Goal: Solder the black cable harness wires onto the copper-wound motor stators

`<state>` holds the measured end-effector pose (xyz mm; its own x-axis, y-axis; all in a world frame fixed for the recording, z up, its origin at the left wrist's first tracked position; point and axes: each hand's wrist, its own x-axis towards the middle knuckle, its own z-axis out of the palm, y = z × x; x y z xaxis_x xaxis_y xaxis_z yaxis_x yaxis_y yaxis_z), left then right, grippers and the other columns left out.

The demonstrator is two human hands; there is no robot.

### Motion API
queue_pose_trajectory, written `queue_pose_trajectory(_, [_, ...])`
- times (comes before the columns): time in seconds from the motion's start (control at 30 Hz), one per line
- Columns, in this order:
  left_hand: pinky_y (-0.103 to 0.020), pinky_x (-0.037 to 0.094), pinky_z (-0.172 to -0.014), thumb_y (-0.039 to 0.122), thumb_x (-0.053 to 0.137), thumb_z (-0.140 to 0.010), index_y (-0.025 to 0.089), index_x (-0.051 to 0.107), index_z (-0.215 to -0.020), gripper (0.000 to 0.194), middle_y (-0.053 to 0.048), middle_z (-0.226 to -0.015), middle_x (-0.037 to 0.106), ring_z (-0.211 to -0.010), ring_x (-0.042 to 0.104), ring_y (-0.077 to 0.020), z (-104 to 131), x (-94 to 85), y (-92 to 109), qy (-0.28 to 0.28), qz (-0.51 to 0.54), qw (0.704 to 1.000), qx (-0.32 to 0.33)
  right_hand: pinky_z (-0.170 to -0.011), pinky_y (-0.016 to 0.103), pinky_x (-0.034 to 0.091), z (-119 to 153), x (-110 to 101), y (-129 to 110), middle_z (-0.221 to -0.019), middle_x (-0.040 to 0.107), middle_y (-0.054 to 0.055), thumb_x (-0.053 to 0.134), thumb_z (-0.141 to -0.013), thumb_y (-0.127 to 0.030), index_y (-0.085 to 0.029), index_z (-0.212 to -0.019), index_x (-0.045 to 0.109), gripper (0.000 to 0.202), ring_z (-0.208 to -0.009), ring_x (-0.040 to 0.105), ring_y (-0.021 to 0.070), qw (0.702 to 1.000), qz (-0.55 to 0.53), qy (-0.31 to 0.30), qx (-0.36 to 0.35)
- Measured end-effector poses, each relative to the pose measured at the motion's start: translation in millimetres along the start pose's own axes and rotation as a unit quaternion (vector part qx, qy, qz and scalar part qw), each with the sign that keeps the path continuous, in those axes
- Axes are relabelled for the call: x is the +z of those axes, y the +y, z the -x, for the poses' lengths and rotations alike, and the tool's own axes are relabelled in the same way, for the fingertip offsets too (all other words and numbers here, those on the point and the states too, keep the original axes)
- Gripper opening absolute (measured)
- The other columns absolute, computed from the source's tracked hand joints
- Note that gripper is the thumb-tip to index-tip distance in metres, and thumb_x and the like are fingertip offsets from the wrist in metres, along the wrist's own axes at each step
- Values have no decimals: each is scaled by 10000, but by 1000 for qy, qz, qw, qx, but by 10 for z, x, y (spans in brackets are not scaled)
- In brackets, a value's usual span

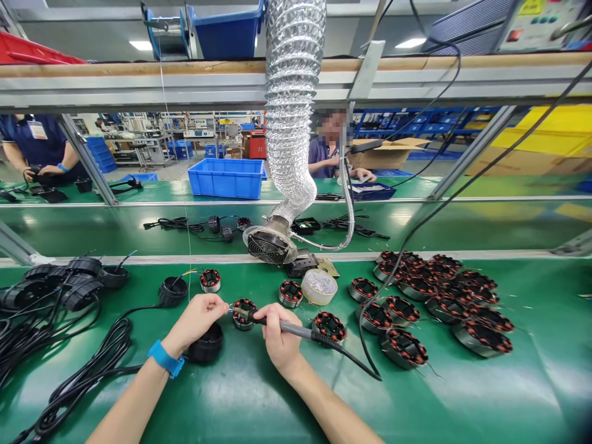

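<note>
My right hand (281,338) is closed around a soldering iron (296,330), whose tip points left over a motor stator (243,320) with red-orange windings. Just left of that tip, my left hand (203,317), with a blue wrist strap, pinches something too small to make out, perhaps a wire end. A black round housing (206,344) sits under my left wrist, with a black cable leading off to the left. Other stators stand near: one (211,280) behind my left hand, one (291,293) behind my right hand, one (329,327) to its right.
Many stators (404,347) cover the right side. Black cables (87,370) and housings (83,290) lie at left. A fume duct (296,111) with a fan (269,245) hangs ahead, by a round clear container (319,287). The iron's cord crosses at right. Two people work beyond.
</note>
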<state>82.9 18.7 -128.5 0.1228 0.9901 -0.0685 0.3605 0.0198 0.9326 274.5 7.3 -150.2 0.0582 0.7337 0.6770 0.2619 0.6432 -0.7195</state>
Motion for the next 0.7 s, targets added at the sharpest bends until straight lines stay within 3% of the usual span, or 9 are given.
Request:
queue_pose_trajectory(0.37, [-259, 298, -606, 557, 598, -730, 164, 549, -642, 405, 13, -611, 519, -606, 427, -133, 23, 8, 65, -5, 3, 1000, -7, -492, 266, 455, -6, 15, -43, -510, 574, 10, 347, -968, -300, -207, -666, 657, 442, -522, 611, 163, 1000, 5, -14, 7])
queue_pose_trajectory(0.57, [-256, 291, -601, 510, 604, -745, 163, 545, -639, 367, 20, -606, 507, -603, 418, -128, 30, 13, 60, 2, 9, 1000, -8, -396, 229, 392, 31, 57, 67, -569, 583, 10, 370, -984, -394, -188, -695, 647, 450, -410, 508, 111, 995, -60, -13, 76])
queue_pose_trajectory(0.7, [-256, 299, -605, 483, 609, -752, 159, 561, -649, 343, 17, -609, 527, -608, 431, -131, 29, 13, 50, 5, 8, 1000, -3, -340, 204, 339, 16, 82, 50, -449, 466, -39, 388, -982, -450, -174, -707, 634, 461, -328, 424, 90, 984, -123, 11, 126])
